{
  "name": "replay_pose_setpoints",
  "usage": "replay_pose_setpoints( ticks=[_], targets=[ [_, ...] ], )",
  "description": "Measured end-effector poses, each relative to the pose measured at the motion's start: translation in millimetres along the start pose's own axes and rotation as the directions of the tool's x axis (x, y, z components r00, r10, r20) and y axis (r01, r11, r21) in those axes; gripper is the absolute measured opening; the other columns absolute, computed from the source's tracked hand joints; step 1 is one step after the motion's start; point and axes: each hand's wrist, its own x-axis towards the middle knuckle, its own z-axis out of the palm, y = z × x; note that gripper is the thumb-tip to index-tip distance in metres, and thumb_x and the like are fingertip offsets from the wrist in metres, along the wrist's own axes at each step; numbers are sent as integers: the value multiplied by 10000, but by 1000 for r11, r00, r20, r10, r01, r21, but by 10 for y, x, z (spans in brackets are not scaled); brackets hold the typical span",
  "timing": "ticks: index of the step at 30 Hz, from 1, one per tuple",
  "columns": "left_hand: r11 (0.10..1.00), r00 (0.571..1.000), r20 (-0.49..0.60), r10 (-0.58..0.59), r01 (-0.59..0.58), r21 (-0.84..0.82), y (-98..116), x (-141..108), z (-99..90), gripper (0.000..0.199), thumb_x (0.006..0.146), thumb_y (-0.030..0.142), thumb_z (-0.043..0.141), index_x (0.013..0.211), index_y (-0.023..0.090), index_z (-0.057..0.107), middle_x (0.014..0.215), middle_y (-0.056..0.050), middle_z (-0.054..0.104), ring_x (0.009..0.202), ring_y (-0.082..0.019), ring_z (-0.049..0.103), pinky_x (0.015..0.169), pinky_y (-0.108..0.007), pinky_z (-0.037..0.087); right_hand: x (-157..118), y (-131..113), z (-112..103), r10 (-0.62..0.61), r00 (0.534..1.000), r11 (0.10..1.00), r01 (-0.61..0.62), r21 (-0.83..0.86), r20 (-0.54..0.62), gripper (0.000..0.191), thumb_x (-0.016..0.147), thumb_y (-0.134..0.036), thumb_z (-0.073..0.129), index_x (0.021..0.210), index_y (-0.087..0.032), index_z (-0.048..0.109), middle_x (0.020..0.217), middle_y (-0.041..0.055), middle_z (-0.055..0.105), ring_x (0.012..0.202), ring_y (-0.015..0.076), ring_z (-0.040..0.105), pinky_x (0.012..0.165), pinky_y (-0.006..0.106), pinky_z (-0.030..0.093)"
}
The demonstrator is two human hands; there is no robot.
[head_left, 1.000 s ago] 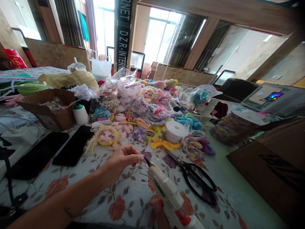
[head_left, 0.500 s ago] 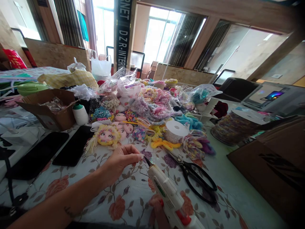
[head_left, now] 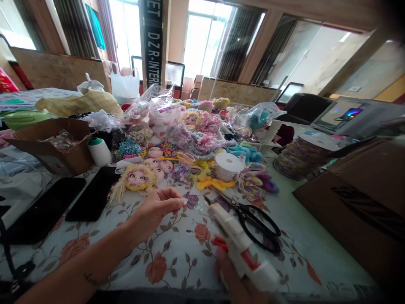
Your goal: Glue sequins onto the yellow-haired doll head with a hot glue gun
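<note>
My left hand (head_left: pixel 163 205) is pinched closed above the flowered tablecloth, with a small whitish piece (head_left: pixel 184 201) at its fingertips; its kind is too small to make out. My right hand (head_left: pixel 232 270) is wrapped round the handle of a white hot glue gun (head_left: pixel 237 236) with a red trigger. The gun's dark nozzle points up and left, apart from the left fingertips. Just beyond the gun lie black-handled scissors (head_left: pixel 257 223). A yellow-haired doll head (head_left: pixel 136 177) rests past my left hand, beside several bare doll faces (head_left: pixel 163 166).
Two black phones (head_left: pixel 91 194) lie at left near an open cardboard box (head_left: pixel 63 147) and a white thread cone (head_left: pixel 100 153). A white spool (head_left: pixel 229 164) and heaped yarn (head_left: pixel 202 135) fill the back. A brown carton (head_left: pixel 354 198) stands at right.
The glue gun has drawn back to the right, its nozzle leaving the left fingertips. My left hand stays pinched on the small piece. The whole view has shifted slightly.
</note>
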Motion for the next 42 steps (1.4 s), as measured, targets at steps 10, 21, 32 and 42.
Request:
replay_pose_setpoints(
  ticks=[10,21,32,42],
  targets=[
    [991,990,65,-122,118,66,-69,-21,3,180,712,324,757,711,183,645,688,2,606,640,-93,525,583,-161,437,1437,163,-1245,74,915,702,-330,-632,-396,369,835,-398,503,755,-106,714,555,116,658,754,307,662,751,348,443],
    [988,987,47,-152,150,38,-77,-21,1,165,711,287,764,727,184,637,699,-7,668,637,-93,581,580,-147,475,2027,520,-1470,156,932,611,-351,-710,-327,434,815,-409,513,952,-42,698,791,193,699,845,318,669,671,320,455],
    [992,992,44,-120,121,-19,-53,-1,37,143,708,251,749,710,163,636,670,-6,662,624,-90,581,575,-157,461,715,49,-608,-323,939,773,189,-606,-119,290,858,-383,473,855,-167,666,843,102,693,721,226,630,699,329,476],
    [994,993,42,-109,109,-12,-41,13,21,169,686,250,771,681,145,638,651,-14,668,602,-85,582,569,-163,453,868,-380,338,-297,816,666,550,-505,496,175,862,-88,512,813,-167,660,850,66,645,798,193,597,721,284,440]
  ],
)
